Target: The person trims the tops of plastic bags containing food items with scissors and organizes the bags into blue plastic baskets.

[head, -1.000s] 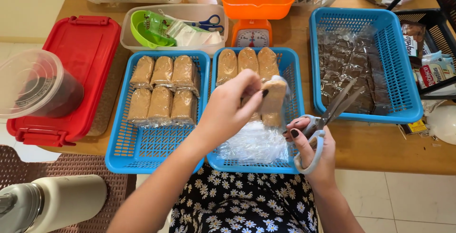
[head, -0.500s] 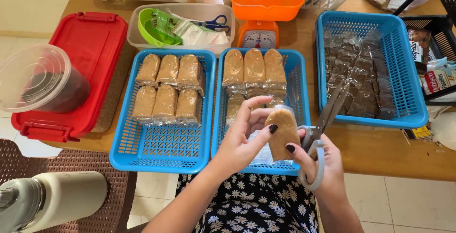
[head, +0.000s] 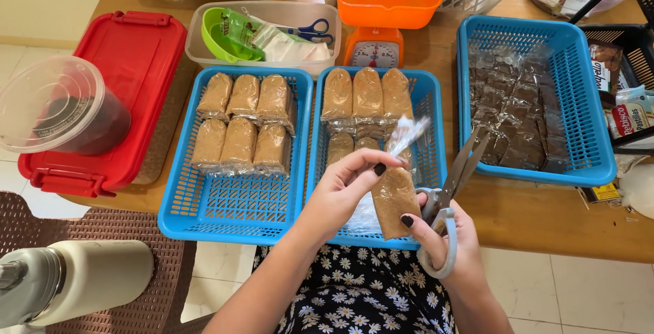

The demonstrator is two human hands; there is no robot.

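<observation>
Since half a second ago the clear plastic packet of brown powder [head: 394, 201] has tipped a little, its loose twisted top now pointing up and to the right over the middle blue plastic basket [head: 430, 105]. I see my left hand [head: 347, 191] closed on the packet's upper part, thumb and fingers pinching it. My right hand [head: 446, 242] grips the packet's lower edge with the thumb while its fingers are clamped through the grey-handled scissors [head: 453, 191], blades apart and just beside the packet. Below the packet, more filled packets lie in the middle basket. Left of it, a second blue basket [head: 231, 204] holds six packets. Right, a third blue basket [head: 579, 102] carries dark wrapped pieces. All rest on the wooden table [head: 538, 215], with a red lidded box [head: 129, 68] far left.
</observation>
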